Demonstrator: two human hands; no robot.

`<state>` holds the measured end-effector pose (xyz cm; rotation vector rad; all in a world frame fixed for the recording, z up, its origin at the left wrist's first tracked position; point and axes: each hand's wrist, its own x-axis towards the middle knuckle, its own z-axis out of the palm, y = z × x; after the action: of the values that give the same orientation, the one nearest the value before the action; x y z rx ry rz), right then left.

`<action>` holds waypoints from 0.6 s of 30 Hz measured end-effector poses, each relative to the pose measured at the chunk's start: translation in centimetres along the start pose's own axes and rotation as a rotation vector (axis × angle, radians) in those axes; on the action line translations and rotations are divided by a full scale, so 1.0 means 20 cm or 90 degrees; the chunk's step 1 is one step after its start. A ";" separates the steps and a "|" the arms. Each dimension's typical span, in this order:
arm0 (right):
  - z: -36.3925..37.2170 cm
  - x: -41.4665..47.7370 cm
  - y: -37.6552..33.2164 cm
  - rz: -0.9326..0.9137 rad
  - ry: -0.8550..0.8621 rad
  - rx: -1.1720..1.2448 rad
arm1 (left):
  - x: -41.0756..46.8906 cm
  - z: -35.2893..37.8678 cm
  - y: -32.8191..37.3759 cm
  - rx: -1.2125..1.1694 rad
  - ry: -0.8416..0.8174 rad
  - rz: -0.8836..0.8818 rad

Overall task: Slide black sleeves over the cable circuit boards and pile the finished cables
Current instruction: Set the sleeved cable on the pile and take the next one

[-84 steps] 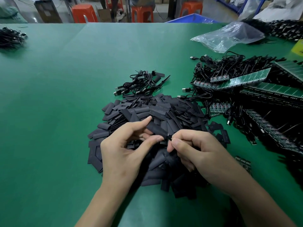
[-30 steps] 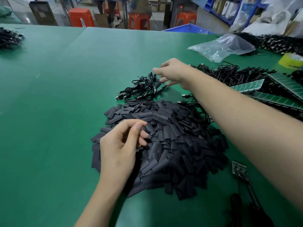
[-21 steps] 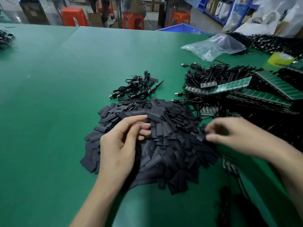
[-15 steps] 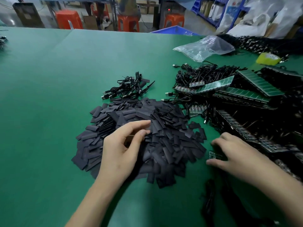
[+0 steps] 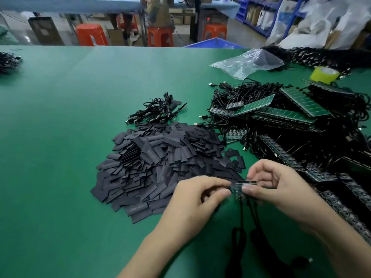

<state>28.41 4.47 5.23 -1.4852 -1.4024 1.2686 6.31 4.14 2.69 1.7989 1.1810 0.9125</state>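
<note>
A small strip of green circuit boards (image 5: 241, 188) is pinched between my left hand (image 5: 197, 199) and my right hand (image 5: 275, 187), just above the near right edge of the heap of flat black sleeves (image 5: 160, 161). Black cables (image 5: 244, 223) hang from the boards toward me. Whether my left hand also holds a sleeve is hidden by its fingers. A small pile of finished cables (image 5: 158, 112) lies behind the sleeve heap.
Stacked green board panels with tangled black cables (image 5: 291, 117) fill the right side of the green table (image 5: 60, 137). A clear plastic bag (image 5: 247, 63) and a yellow tape roll (image 5: 324, 74) lie at the back right. More cables (image 5: 8, 61) sit far left.
My right hand dropped a finished cable on the pile, came back and picked up a board strip at the right. My left hand moved right to meet it, and both now hold the boards.
</note>
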 end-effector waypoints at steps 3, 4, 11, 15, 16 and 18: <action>0.09 0.00 -0.01 -0.020 -0.020 0.074 | 0.00 0.01 -0.01 -0.137 -0.017 -0.075; 0.11 0.00 -0.01 -0.025 -0.018 0.089 | 0.00 0.01 -0.01 -0.164 -0.017 -0.087; 0.23 -0.02 0.00 -0.027 -0.026 0.095 | -0.02 -0.05 -0.05 -0.313 0.006 -0.160; 0.26 -0.02 -0.01 -0.062 -0.029 0.089 | -0.02 -0.06 -0.06 -0.418 -0.020 -0.214; 0.26 -0.02 -0.01 -0.065 -0.030 0.093 | -0.02 -0.06 -0.06 -0.428 -0.023 -0.216; 0.27 -0.02 -0.01 -0.061 -0.035 0.113 | -0.02 -0.07 -0.07 -0.435 -0.022 -0.207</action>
<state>23.16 3.54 4.13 -1.2582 -1.3423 1.3462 4.57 4.49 2.05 1.0386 0.9440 0.9378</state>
